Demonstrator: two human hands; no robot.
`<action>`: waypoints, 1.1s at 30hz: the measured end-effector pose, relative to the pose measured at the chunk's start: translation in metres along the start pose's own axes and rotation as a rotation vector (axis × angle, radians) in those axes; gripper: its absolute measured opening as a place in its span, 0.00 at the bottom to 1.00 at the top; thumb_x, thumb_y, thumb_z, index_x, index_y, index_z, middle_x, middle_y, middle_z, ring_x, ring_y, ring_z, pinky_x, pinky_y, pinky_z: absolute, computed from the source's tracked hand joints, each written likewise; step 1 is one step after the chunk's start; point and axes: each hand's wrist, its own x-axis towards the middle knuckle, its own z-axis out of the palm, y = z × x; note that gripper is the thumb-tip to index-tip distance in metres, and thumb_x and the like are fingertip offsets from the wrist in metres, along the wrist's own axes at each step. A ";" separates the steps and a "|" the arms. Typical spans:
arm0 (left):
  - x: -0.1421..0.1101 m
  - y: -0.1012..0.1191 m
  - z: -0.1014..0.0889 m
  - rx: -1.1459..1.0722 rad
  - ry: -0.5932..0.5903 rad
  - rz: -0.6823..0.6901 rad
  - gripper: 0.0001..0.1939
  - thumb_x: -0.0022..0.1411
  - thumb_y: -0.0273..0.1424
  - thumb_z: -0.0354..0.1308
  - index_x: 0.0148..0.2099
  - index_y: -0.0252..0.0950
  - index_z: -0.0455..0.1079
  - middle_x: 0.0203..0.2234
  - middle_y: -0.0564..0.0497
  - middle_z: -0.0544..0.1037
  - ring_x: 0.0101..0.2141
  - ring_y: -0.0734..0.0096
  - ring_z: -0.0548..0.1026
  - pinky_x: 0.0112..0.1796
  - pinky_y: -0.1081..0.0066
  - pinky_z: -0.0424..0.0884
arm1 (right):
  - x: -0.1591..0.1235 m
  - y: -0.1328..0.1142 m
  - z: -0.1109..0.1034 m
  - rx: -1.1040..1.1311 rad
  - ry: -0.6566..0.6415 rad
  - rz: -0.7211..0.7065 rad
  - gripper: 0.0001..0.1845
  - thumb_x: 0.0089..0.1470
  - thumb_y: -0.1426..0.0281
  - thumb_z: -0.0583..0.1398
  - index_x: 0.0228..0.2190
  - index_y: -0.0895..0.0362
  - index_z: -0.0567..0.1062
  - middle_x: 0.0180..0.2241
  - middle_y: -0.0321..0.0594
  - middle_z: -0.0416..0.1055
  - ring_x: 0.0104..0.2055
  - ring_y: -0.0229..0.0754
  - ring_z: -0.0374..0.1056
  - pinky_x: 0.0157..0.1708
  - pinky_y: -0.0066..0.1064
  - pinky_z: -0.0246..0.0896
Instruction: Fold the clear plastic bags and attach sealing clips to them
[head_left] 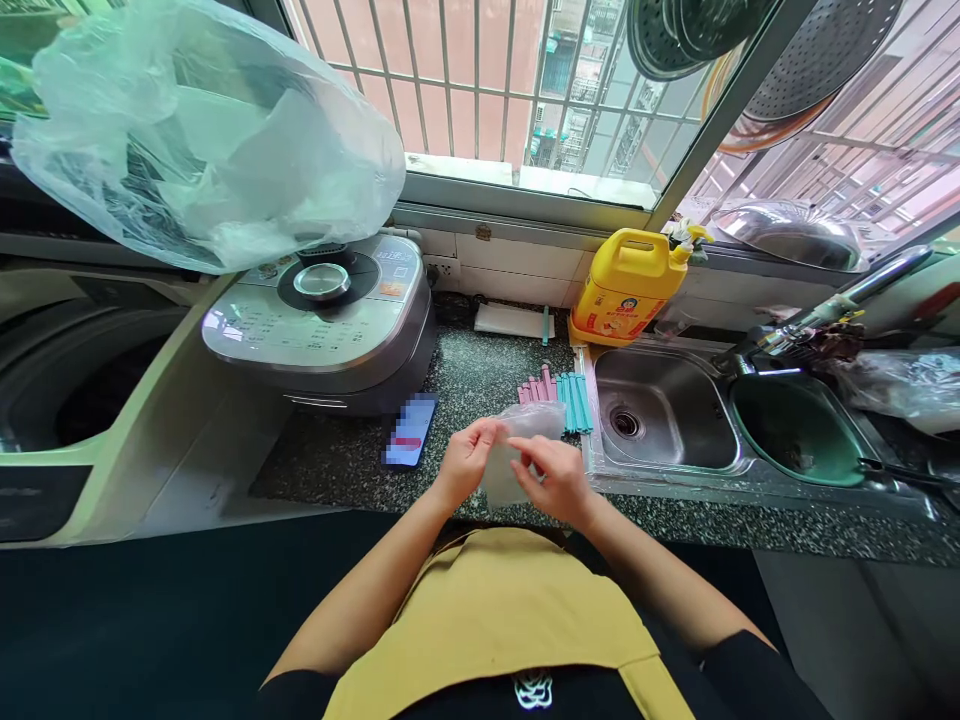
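A clear plastic bag (pixel 510 482) hangs between my hands above the counter's front edge. My left hand (pixel 466 462) pinches its upper left edge between thumb and fingers. Against its right side is my right hand (pixel 559 482), index finger stretched along the top edge and the other fingers curled in; its exact grip is partly hidden. Just beyond the bag lie several pink plastic sticks (pixel 538 388), side by side. Several teal plastic sticks (pixel 574 402) lie in a row to their right, next to the sink.
A rice cooker (pixel 322 320) stands left, with a big stuffed plastic bag (pixel 225 150) above it. A phone (pixel 411 430) lies nearby. Behind are a white flat item (pixel 510 320) with one teal stick and a yellow jug (pixel 626 285). Right is a steel sink (pixel 675 400) holding a green basin (pixel 795 425).
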 end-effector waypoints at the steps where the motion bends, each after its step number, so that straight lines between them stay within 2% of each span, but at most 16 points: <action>1: 0.001 0.002 -0.005 0.035 -0.030 0.025 0.21 0.62 0.44 0.47 0.35 0.34 0.74 0.31 0.47 0.78 0.34 0.66 0.74 0.37 0.69 0.69 | 0.004 0.003 -0.013 -0.005 0.047 -0.012 0.12 0.53 0.69 0.56 0.41 0.54 0.73 0.28 0.40 0.72 0.29 0.41 0.67 0.31 0.32 0.62; 3: 0.001 0.008 -0.016 0.106 -0.125 0.092 0.20 0.63 0.42 0.46 0.37 0.34 0.74 0.32 0.46 0.79 0.34 0.66 0.75 0.36 0.70 0.69 | 0.016 0.011 -0.038 -0.038 0.092 -0.005 0.12 0.50 0.67 0.60 0.39 0.53 0.74 0.39 0.45 0.72 0.42 0.47 0.67 0.42 0.39 0.62; 6: 0.001 0.018 -0.028 0.211 -0.271 0.223 0.18 0.64 0.38 0.45 0.39 0.35 0.75 0.33 0.45 0.79 0.34 0.66 0.75 0.36 0.70 0.69 | 0.037 0.026 -0.061 -0.025 -0.153 -0.067 0.14 0.44 0.64 0.66 0.36 0.51 0.75 0.50 0.45 0.66 0.52 0.52 0.60 0.51 0.48 0.56; 8: 0.001 0.022 -0.033 0.259 -0.332 0.312 0.17 0.64 0.35 0.45 0.40 0.36 0.75 0.34 0.45 0.79 0.35 0.66 0.75 0.37 0.69 0.69 | 0.045 0.035 -0.064 0.004 -0.357 -0.134 0.11 0.42 0.65 0.67 0.31 0.52 0.76 0.50 0.44 0.67 0.53 0.51 0.59 0.51 0.48 0.56; 11: 0.002 0.021 -0.040 0.295 -0.303 0.374 0.17 0.65 0.34 0.45 0.41 0.36 0.75 0.35 0.44 0.79 0.37 0.65 0.75 0.39 0.68 0.69 | 0.045 0.043 -0.060 -0.009 -0.519 -0.149 0.05 0.47 0.68 0.64 0.22 0.55 0.75 0.38 0.43 0.73 0.43 0.46 0.66 0.44 0.43 0.61; 14: 0.001 0.016 -0.045 0.313 -0.251 0.341 0.18 0.65 0.35 0.44 0.41 0.36 0.75 0.34 0.44 0.79 0.36 0.65 0.75 0.39 0.67 0.69 | 0.035 0.043 -0.060 -0.034 -0.524 -0.090 0.10 0.52 0.70 0.60 0.20 0.55 0.73 0.27 0.41 0.72 0.34 0.43 0.66 0.36 0.38 0.63; 16: 0.000 0.016 -0.045 0.316 -0.271 0.308 0.19 0.66 0.36 0.43 0.41 0.35 0.75 0.34 0.44 0.79 0.35 0.66 0.75 0.37 0.68 0.69 | 0.032 0.037 -0.063 -0.012 -0.483 -0.077 0.03 0.51 0.69 0.61 0.27 0.55 0.75 0.33 0.43 0.73 0.38 0.45 0.67 0.39 0.39 0.64; 17: 0.000 0.016 -0.045 0.320 -0.288 0.300 0.19 0.66 0.37 0.43 0.41 0.35 0.74 0.34 0.44 0.79 0.35 0.66 0.75 0.37 0.69 0.69 | 0.033 0.033 -0.064 0.004 -0.443 -0.073 0.07 0.49 0.68 0.63 0.33 0.55 0.75 0.39 0.44 0.73 0.43 0.46 0.67 0.42 0.40 0.63; 19: 0.001 0.020 -0.044 0.344 -0.336 0.297 0.20 0.66 0.37 0.42 0.41 0.35 0.74 0.34 0.44 0.79 0.35 0.67 0.74 0.37 0.70 0.68 | 0.038 0.022 -0.064 0.023 -0.355 -0.060 0.28 0.44 0.65 0.66 0.48 0.53 0.69 0.50 0.46 0.67 0.52 0.49 0.62 0.49 0.44 0.59; 21: 0.003 0.025 -0.043 0.379 -0.394 0.314 0.20 0.66 0.38 0.42 0.40 0.34 0.74 0.33 0.45 0.78 0.34 0.67 0.74 0.36 0.70 0.68 | 0.047 0.013 -0.059 0.024 -0.341 -0.060 0.41 0.40 0.63 0.68 0.55 0.53 0.61 0.53 0.47 0.65 0.54 0.50 0.60 0.52 0.45 0.56; 23: 0.006 0.029 -0.043 0.405 -0.451 0.324 0.20 0.65 0.38 0.43 0.39 0.34 0.74 0.31 0.45 0.78 0.33 0.67 0.74 0.36 0.71 0.67 | 0.054 0.008 -0.050 0.012 -0.424 -0.057 0.35 0.39 0.63 0.68 0.50 0.54 0.66 0.45 0.45 0.71 0.46 0.47 0.65 0.46 0.40 0.59; 24: 0.007 0.031 -0.044 0.403 -0.474 0.317 0.20 0.65 0.39 0.43 0.38 0.34 0.74 0.31 0.46 0.78 0.33 0.67 0.73 0.36 0.71 0.67 | 0.056 0.008 -0.046 0.008 -0.478 -0.043 0.26 0.40 0.64 0.67 0.43 0.56 0.71 0.37 0.41 0.73 0.39 0.44 0.66 0.40 0.35 0.60; 26: 0.008 0.030 -0.045 0.348 -0.492 0.261 0.20 0.65 0.40 0.44 0.37 0.34 0.73 0.32 0.46 0.78 0.33 0.67 0.73 0.37 0.71 0.66 | 0.058 0.010 -0.040 0.033 -0.555 0.006 0.09 0.45 0.66 0.64 0.27 0.58 0.72 0.21 0.33 0.67 0.25 0.35 0.60 0.28 0.27 0.55; 28: 0.007 0.025 -0.047 0.208 -0.459 0.165 0.21 0.65 0.42 0.43 0.40 0.34 0.72 0.31 0.46 0.78 0.34 0.67 0.74 0.38 0.71 0.67 | 0.057 0.015 -0.038 0.108 -0.552 0.058 0.14 0.48 0.66 0.61 0.18 0.58 0.65 0.16 0.28 0.55 0.20 0.30 0.50 0.22 0.24 0.45; 31: 0.003 0.012 -0.045 0.037 -0.361 0.031 0.24 0.58 0.46 0.53 0.49 0.33 0.67 0.31 0.47 0.77 0.35 0.65 0.74 0.38 0.69 0.68 | 0.055 0.020 -0.042 0.224 -0.453 0.132 0.19 0.49 0.64 0.58 0.15 0.57 0.57 0.16 0.27 0.48 0.20 0.29 0.44 0.20 0.24 0.39; 33: 0.000 0.003 -0.041 0.037 -0.294 -0.032 0.23 0.53 0.45 0.59 0.45 0.33 0.68 0.30 0.48 0.77 0.33 0.66 0.73 0.36 0.70 0.67 | 0.055 0.023 -0.046 0.261 -0.394 0.182 0.21 0.49 0.61 0.58 0.15 0.56 0.53 0.16 0.27 0.45 0.20 0.29 0.42 0.20 0.24 0.38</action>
